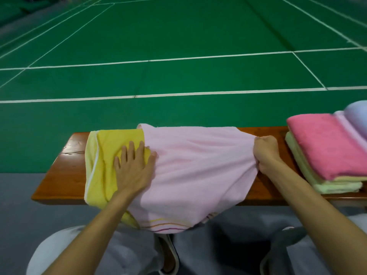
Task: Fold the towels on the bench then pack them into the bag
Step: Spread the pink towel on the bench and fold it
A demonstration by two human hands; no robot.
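Note:
A pale pink towel (pixel 194 165) lies spread over the wooden bench (pixel 65 165), its striped hem hanging off the front edge toward my knees. Under its left end lies a yellow towel (pixel 107 147). My left hand (pixel 133 165) presses flat, fingers straight, on the yellow towel at the seam with the pink one. My right hand (pixel 265 153) grips the bunched right edge of the pink towel in a fist. No bag is in view.
A stack of folded towels (pixel 325 149), deep pink on top of pale green ones, sits at the bench's right end, with a lilac one behind. The green court floor (pixel 178 46) with white lines lies beyond the bench. My knees are below.

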